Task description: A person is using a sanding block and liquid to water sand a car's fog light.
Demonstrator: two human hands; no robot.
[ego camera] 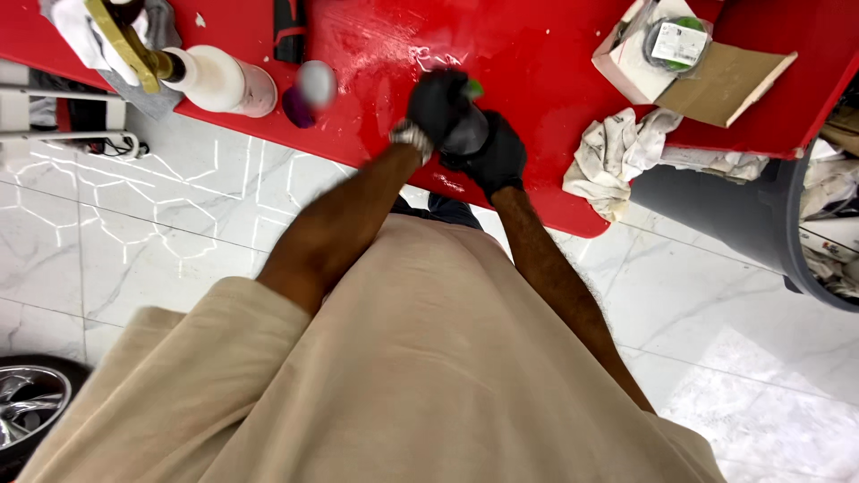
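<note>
A dark rounded tool (467, 134) with a green part showing at its top is gripped on the red panel (537, 80) by both black-gloved hands. The left hand (437, 103) is closed over the upper part of the tool, its fingers curled around it; the right hand (497, 159) is clasped against the lower side, fingers wrapped tight. The tool itself is mostly hidden by the gloves, so its exact kind cannot be told. It is pressed to the panel near the front edge, just below a wet, glossy smear (394, 45).

To the left on the panel, a white bottle (224, 80) with a brass-coloured nozzle is laid on its side; its contents cannot be seen. Beside it a small purple container (304, 94) with a pale round top is blurred. At the far right an open cardboard box (707, 63) is seen holding a bagged round item with a green rim. A crumpled white rag (617, 156) is draped over the panel edge. A grey bin (761, 233) is stood under the panel's right end, filled with crumpled paper and rags. A chrome wheel (31, 402) is seen at the lower left on the marble floor (134, 233).
</note>
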